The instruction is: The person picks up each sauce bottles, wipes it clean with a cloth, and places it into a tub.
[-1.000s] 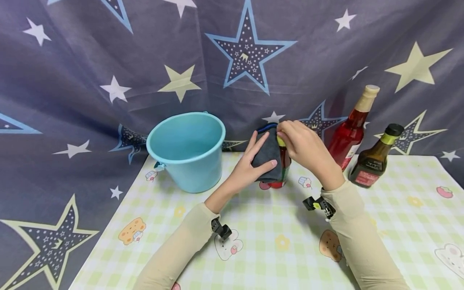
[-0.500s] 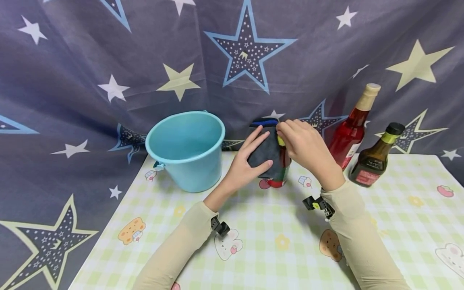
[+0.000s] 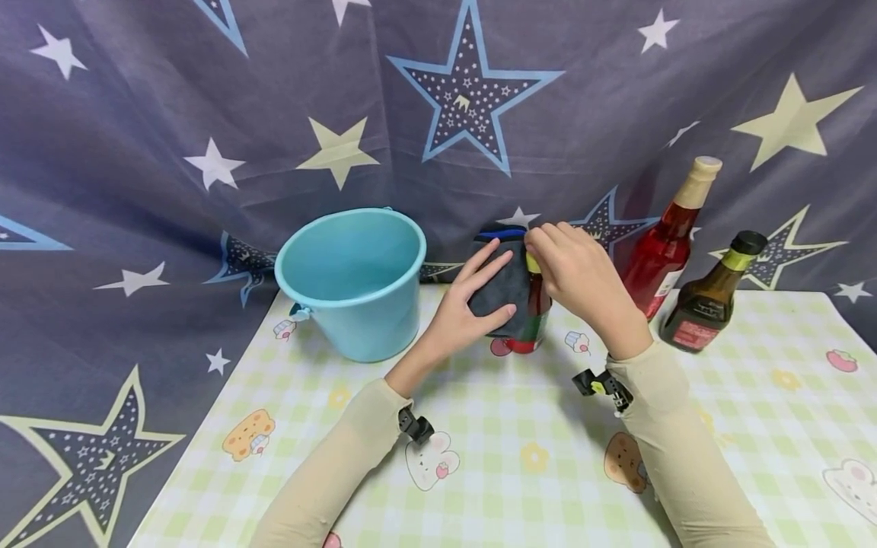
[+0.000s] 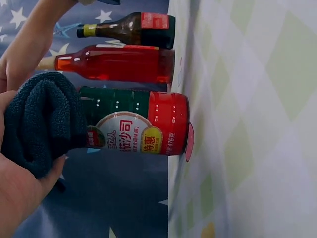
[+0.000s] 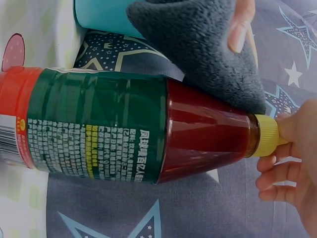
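Note:
A tomato ketchup bottle (image 5: 99, 124) with a green and red label stands upright on the table. My right hand (image 3: 578, 274) pinches the tip of its yellow cap (image 5: 267, 135) from above. A folded dark grey cloth (image 4: 47, 124) is in my left hand (image 3: 455, 323), gripped between the thumb and the fingers. In the right wrist view, the cloth lies along the bottle's sloping shoulder, just below the cap. From the head view, cloth and left hand cover the left part of the bottle.
Left of the hands stands a light blue bucket (image 3: 363, 327). At the right are a tall bottle of red liquid (image 3: 654, 262) and a dark brown sauce bottle (image 3: 699, 304) with a black cap. A checked cloth covers the table (image 3: 479, 472); a starry curtain (image 3: 260, 91) hangs behind.
The left hand and the cloth have shifted slightly left and up against the bottle, then stayed nearly still. The right hand has kept its place at the cap.

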Tool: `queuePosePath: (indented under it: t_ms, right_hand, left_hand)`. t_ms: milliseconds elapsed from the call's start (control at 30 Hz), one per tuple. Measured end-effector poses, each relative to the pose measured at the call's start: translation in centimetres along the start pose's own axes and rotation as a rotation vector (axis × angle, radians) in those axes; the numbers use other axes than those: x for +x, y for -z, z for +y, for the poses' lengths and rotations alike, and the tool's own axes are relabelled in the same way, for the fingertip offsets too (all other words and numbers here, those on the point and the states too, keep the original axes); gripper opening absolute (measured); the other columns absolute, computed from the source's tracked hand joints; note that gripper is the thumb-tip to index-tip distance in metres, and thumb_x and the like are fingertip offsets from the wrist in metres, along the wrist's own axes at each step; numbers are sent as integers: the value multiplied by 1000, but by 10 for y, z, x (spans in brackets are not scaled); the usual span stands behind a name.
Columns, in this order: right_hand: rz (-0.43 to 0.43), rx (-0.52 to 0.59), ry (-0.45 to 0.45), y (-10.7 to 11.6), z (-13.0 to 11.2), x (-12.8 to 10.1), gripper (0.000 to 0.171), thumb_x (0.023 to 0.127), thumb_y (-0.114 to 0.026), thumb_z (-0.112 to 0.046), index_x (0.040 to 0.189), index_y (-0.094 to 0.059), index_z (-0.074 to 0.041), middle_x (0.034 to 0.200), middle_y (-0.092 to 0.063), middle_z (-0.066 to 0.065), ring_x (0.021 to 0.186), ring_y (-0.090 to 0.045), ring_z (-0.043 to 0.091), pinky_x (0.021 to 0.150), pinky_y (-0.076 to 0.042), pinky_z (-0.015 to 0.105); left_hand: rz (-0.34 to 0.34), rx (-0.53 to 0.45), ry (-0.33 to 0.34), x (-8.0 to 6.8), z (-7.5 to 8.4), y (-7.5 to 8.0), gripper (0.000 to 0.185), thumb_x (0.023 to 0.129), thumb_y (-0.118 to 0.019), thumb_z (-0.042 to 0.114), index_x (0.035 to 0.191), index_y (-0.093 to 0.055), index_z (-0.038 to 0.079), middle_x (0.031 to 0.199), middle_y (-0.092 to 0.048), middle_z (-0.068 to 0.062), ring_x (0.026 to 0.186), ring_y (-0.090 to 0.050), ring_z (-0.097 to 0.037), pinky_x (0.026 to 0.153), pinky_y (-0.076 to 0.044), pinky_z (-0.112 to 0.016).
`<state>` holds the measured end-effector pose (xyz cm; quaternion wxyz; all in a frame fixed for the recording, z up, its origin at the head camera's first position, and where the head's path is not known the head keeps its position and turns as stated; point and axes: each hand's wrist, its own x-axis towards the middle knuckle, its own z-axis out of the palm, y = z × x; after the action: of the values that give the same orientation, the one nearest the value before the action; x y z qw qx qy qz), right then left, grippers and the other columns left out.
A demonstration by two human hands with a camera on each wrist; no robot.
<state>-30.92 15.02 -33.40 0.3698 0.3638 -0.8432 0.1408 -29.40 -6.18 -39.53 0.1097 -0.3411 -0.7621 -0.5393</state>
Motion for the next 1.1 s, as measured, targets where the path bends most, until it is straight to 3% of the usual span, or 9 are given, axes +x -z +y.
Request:
queuePosePath:
  t_ms: [367, 600, 1100]
  right_hand:
    - [10, -17, -32, 0, -1, 1, 12, 104, -57, -13, 100, -62, -3, 84, -62, 10, 75, -54, 29, 68, -45, 40]
    - [3, -19, -48, -1, -2, 1, 13, 104, -57, -14, 100, -62, -3, 82, -61, 10, 74, -53, 29, 67, -44, 39]
    - [4, -32, -60, 0, -4, 2, 12, 104, -56, -13, 99, -62, -4, 83, -62, 11, 74, -55, 30, 67, -46, 40]
  left_hand:
    - [-136, 126, 52, 2, -2, 4, 77, 98, -70, 22, 163, -27, 29, 173, -6, 7, 159, -10, -14, 124, -29, -51]
    - [-207, 175, 65, 1, -4, 6, 80, 102, -65, 25, 164, -16, 33, 173, 4, 9, 160, -2, -14, 125, -22, -56]
    - [-298, 198, 155, -1, -8, 14, 82, 101, -65, 33, 164, -13, 35, 173, 2, 6, 160, -4, -19, 124, -26, -53]
